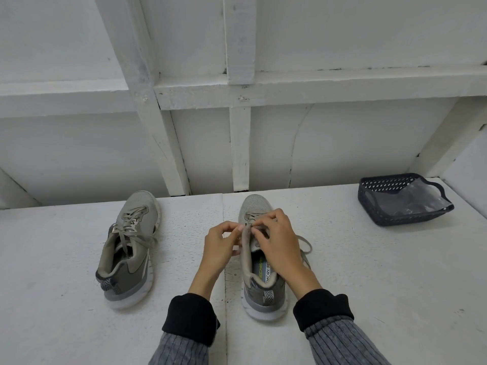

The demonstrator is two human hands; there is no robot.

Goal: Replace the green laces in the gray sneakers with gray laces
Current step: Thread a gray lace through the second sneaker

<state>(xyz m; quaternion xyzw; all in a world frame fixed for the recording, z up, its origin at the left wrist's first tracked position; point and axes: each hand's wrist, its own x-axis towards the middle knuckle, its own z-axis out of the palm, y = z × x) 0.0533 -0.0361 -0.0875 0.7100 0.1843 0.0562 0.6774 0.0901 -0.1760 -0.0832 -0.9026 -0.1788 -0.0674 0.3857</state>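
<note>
Both hands (pixel 253 241) apparently pinch right sneaker's (pixel 263 262) lace (gray).

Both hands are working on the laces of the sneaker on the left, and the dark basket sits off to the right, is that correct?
Not quite. The head view shows both hands, left hand and right hand, on the laces of the right sneaker; the left sneaker lies untouched. The dark basket does sit off to the right.

Dark perforated basket (pixel 379 206) on white table (pixel 369 272), far right, near back edge. Clear plastic bag (pixel 419 196) inside basket. White framed wall (pixel 237 127) behind table.
</note>
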